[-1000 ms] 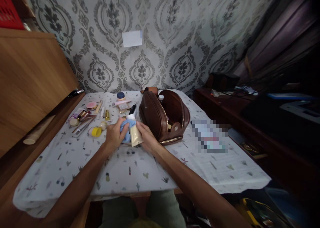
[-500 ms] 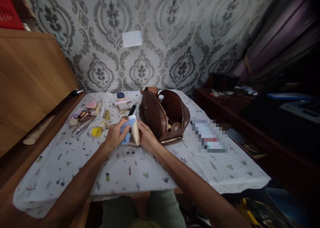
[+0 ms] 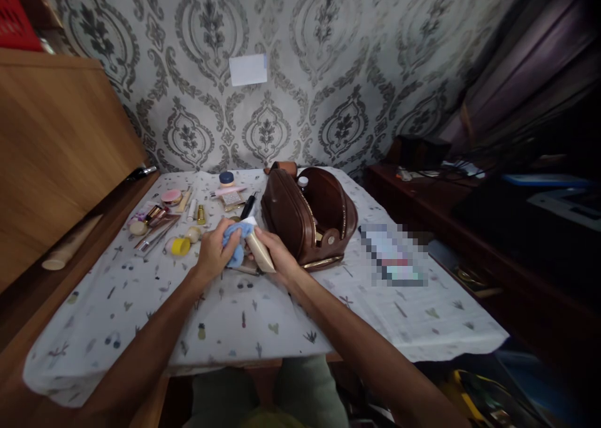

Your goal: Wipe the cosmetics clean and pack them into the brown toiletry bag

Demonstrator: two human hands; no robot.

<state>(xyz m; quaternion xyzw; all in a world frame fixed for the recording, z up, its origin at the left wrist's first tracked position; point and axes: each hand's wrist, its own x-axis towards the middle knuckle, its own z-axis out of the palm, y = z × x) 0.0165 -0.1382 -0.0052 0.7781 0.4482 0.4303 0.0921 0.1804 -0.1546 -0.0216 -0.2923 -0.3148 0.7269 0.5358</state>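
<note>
Bunched in my left hand [image 3: 216,249] is a light blue cloth [image 3: 238,235], pressed against the white-capped end of a beige squeeze tube [image 3: 260,253]. My right hand [image 3: 279,253] grips the body of that tube, which slants with its flat end toward me. Just right of my hands stands an open brown leather toiletry bag [image 3: 293,218] with gold zippers; a bottle with a white cap [image 3: 303,182] shows inside it. Behind the cloth lies a black tube-shaped item [image 3: 248,207]. Something flat under my hands is mostly hidden.
Several cosmetics lie on the left of the patterned cloth, among them a yellow-capped item [image 3: 179,246], a pink compact [image 3: 171,197] and a small gold bottle [image 3: 201,214]. A blue-lidded jar [image 3: 226,179] sits behind. A blurred-out phone [image 3: 394,254] is at right; a wooden cabinet [image 3: 66,165] borders the left.
The tube has tilted, its flat end swinging right and toward me. My right hand has turned with it, while the blue cloth stays at the capped end.
</note>
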